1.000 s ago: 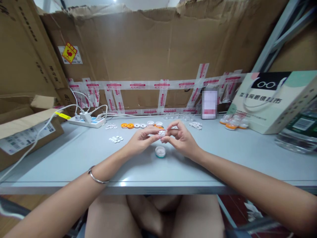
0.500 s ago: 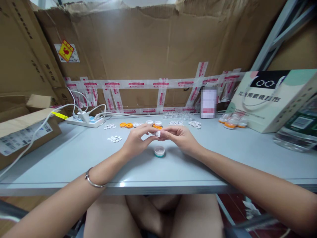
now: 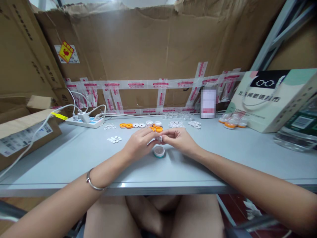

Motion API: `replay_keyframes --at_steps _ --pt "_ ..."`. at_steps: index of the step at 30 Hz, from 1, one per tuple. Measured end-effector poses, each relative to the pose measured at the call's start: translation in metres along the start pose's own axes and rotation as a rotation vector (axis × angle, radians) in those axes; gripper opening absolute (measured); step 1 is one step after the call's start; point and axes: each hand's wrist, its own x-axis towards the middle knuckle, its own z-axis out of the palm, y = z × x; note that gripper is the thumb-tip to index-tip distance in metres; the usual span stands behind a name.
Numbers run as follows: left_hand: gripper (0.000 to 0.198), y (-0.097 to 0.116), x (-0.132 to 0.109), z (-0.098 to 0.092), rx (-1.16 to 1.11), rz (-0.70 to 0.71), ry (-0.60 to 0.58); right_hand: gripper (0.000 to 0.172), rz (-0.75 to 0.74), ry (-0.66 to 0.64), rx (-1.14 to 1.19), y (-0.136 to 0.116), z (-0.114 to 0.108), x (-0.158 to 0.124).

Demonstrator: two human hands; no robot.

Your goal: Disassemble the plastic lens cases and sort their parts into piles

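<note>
Between the fingertips of my left hand [image 3: 141,141] and my right hand [image 3: 177,138] is a small white plastic part [image 3: 159,138], pinched from both sides. Its exact shape is partly covered by the fingers. Just below the hands stands a small round clear container with a teal base [image 3: 159,151], upright on the table. Behind the hands lie orange rings [image 3: 158,129] and white round caps [image 3: 149,123]. Piles of small white parts [image 3: 176,124] rest just beyond my right hand. White discs [image 3: 114,139] lie scattered to the left of my left hand.
A power strip [image 3: 85,122] with cables and an open cardboard box [image 3: 27,132] are at the left. A phone [image 3: 208,103] leans at the back. Orange-based clear containers [image 3: 230,124], a paper bag [image 3: 262,102] and a large bottle [image 3: 297,127] stand at the right.
Both hands have come slightly down and closer to the container, with the white part still between them. My left fingers have curled further over the part.
</note>
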Motion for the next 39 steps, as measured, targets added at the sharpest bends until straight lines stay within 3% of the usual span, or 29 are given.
replay_keyframes --at_steps 6,15,19,24,28,32,36,39 --pt "0.007 0.002 0.0 0.001 0.046 0.028 -0.024 0.008 0.064 0.013 0.0 -0.001 0.0 -0.001" --pt "0.008 0.001 0.002 0.0 -0.285 -0.156 0.029 0.011 0.203 -0.046 0.103 0.004 -0.003 0.006" --pt "0.007 0.002 0.003 -0.002 -0.329 -0.198 0.034 0.013 0.212 -0.097 0.113 0.004 -0.005 0.006" --pt "0.008 0.001 0.003 -0.002 -0.261 -0.121 0.039 0.015 0.204 -0.105 0.048 0.001 -0.005 0.005" --pt "0.007 0.001 0.004 -0.002 -0.197 -0.023 0.031 0.016 0.101 -0.09 -0.074 0.0 -0.006 0.006" --pt "0.011 0.002 0.004 -0.004 -0.239 -0.046 0.059 0.017 0.024 0.045 -0.22 0.0 -0.029 0.016" --pt "0.017 -0.001 0.003 -0.005 -0.324 -0.212 0.098 0.021 -0.115 0.391 -0.464 0.0 -0.076 0.031" --pt "0.02 -0.003 0.002 -0.005 -0.354 -0.294 0.073 0.023 -0.072 0.474 -0.631 0.008 -0.102 0.041"
